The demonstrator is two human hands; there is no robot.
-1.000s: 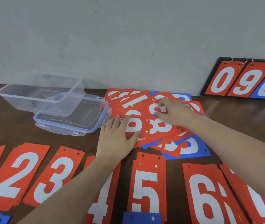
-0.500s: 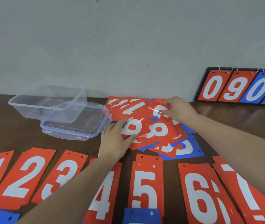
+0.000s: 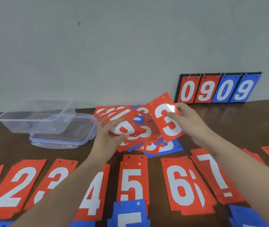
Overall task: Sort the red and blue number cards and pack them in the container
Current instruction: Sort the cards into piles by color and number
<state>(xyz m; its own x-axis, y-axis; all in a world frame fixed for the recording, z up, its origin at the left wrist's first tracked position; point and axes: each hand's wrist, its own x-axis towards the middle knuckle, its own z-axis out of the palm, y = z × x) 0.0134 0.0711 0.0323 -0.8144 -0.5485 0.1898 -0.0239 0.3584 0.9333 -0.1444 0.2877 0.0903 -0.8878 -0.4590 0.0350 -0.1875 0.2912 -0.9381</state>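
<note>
Currently: red 3 card (image 3: 167,118), lifted from the mixed pile (image 3: 138,133) near the bench's far edge.
Your right hand (image 3: 188,122) pinches it clear to read; your left hand (image 3: 109,136) grips the pile, steadying it. Container (image 3: 35,117) waits far-left; sorted row (image 3: 130,182) lines the near edge.

Single head cam, worn, looking fwd and down across brown table (image 3: 229,125) toward grey wall (image 3: 130,46). Close range: forearms enter from bottom edge, near card row cropped. No 2nd view, so no overlap.
</note>
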